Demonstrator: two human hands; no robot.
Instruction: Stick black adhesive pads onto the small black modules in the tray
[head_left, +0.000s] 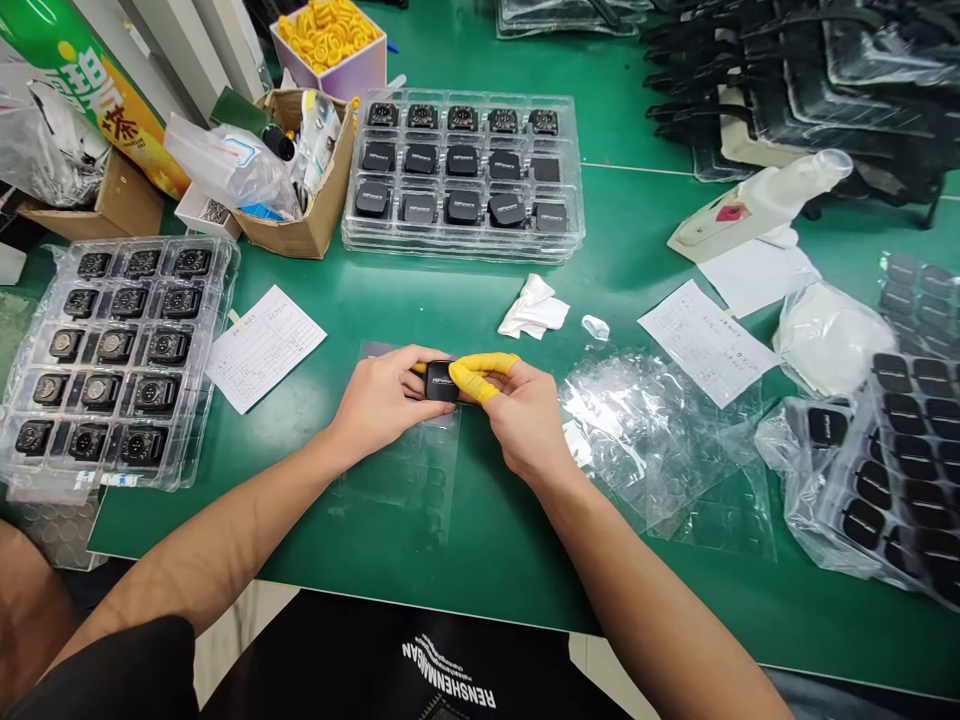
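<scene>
Between my two hands, above the middle of the green table, is a small black smartwatch body (439,382) with pale lettering on its face. My left hand (386,395) is closed on its left side, thumb below and fingers above. My right hand (517,405) wears yellow finger cots on thumb and forefinger, which pinch the watch's right edge. Under the hands lies a clear plastic sheet (397,490). Beyond them stands a stack of clear trays (465,240), the top one holding several similar black pieces. The watch's underside is hidden.
At left, another clear tray (214,330) holds several watch bodies. A white slip (266,345) lies beside it. Clear films (637,430), a crumpled tissue (534,308) and a white bottle (757,205) are to the right. Black stickers on sheets (870,480) lie at far right.
</scene>
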